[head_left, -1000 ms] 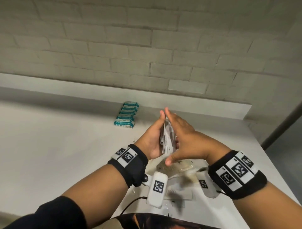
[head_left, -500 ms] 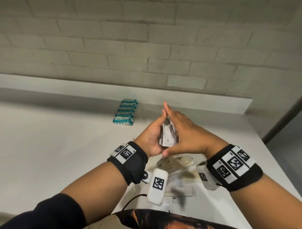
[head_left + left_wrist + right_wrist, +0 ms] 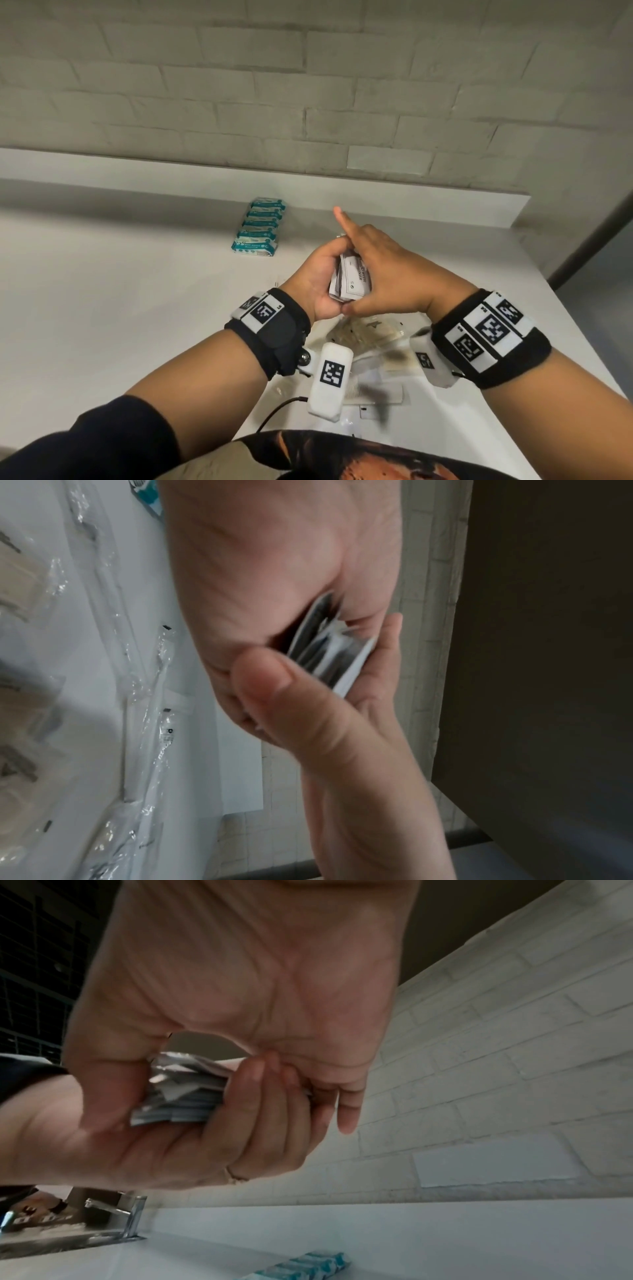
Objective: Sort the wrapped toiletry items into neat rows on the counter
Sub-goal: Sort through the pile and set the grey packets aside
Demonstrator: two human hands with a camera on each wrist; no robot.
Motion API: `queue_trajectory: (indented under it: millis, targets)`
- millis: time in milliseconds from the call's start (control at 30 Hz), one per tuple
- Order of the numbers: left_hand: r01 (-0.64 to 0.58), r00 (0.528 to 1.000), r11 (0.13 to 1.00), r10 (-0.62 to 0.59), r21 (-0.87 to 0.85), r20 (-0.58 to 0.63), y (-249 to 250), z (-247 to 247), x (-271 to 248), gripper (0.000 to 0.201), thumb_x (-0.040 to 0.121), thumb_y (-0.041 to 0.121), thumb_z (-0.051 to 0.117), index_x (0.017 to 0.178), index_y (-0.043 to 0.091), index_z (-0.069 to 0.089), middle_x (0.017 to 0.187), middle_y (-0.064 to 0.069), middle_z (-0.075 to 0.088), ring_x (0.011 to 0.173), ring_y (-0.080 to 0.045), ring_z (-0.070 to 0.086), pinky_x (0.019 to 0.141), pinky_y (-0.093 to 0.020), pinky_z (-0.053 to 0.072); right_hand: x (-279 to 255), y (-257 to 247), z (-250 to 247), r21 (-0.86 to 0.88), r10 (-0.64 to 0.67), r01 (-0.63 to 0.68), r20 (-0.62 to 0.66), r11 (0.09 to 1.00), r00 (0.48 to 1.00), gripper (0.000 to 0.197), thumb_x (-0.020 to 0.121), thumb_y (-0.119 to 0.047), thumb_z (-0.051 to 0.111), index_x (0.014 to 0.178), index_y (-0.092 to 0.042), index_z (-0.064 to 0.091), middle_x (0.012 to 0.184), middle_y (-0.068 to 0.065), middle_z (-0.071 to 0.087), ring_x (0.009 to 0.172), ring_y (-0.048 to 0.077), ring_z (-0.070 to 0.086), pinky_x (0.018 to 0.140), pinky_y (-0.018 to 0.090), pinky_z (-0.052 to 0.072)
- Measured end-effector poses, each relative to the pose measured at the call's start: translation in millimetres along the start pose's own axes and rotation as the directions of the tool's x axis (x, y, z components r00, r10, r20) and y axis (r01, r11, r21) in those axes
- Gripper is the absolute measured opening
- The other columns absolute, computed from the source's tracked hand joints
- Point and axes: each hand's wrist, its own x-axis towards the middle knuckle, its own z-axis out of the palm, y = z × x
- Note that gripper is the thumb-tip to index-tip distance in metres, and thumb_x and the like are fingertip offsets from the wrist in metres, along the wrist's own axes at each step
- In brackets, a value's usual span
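Fingers (image 3: 260, 1096) of the left hand (image 3: 317, 277) curl round a small stack of white sachets (image 3: 352, 281), thumb (image 3: 274, 685) along one edge, holding it on edge above the tabletop (image 3: 120, 308). The right hand (image 3: 383, 274) lies flat against the stack's other face, thumb under the bottom edge, forefinger pointing straight out; it presses and squares rather than clenches. Seen edge-on, the stack looks like thin, flat foil-lined packets, slightly fanned and uneven. My judgement: light, limp, slick against one another, so a loose hold lets them slide apart. Best held across both broad faces with a thumb bracing one short edge, and lifted off 1 at a time by a corner.

Relative to the stack: beyond it and to the left, well apart, a row of teal packets (image 3: 260, 228) lies on the tabletop near the back ledge. Below it, nearer the body, clear-wrapped items (image 3: 366, 334) lie loose, among them what seems a wrapped comb (image 3: 373, 394).
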Motion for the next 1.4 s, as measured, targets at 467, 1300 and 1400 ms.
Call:
queue_trajectory:
  millis: [467,1300,1400]
  targets:
    - [-0.308,0.925,0.932,0.248,-0.189,-0.288,12,-33,31,0.011,0.091,0.021,0.052,0.085,0.017,0.059,0.070,-0.002,0.059,0.066,-0.018,0.060,0.068,-0.034,0.049,42,20,22,0.808,0.440,-0.417,0.222,0.416,0.870,0.060,0.092,-0.045,0.054,0.141,-0.015,0.038,0.114,0.004,0.062,0.093,0.019,0.061,0.075,0.038,0.053]
    - [0.438,0.846,-0.073,0.369,0.896,-0.384,130,-140,154,0.030,0.092,0.029,0.052,0.105,0.003,0.060,0.099,-0.015,0.067,0.090,-0.031,0.066,0.082,-0.039,0.054,241,132,61,0.193,0.569,-0.613,0.240,0.766,0.787,0.032,0.087,-0.028,0.066,0.099,0.000,0.056,0.071,0.013,0.067,0.057,0.028,0.069,0.052,0.035,0.057]
    - [0.386,0.902,-0.214,0.294,0.897,-0.317,137,-133,150,0.038,0.091,0.037,0.057,0.119,0.013,0.046,0.089,-0.003,0.057,0.085,-0.024,0.059,0.071,-0.029,0.043,241,140,59,0.050,0.547,-0.558,0.145,0.828,0.825,0.063,0.081,-0.037,0.068,0.130,-0.009,0.040,0.109,0.013,0.063,0.088,0.027,0.065,0.063,0.034,0.054]
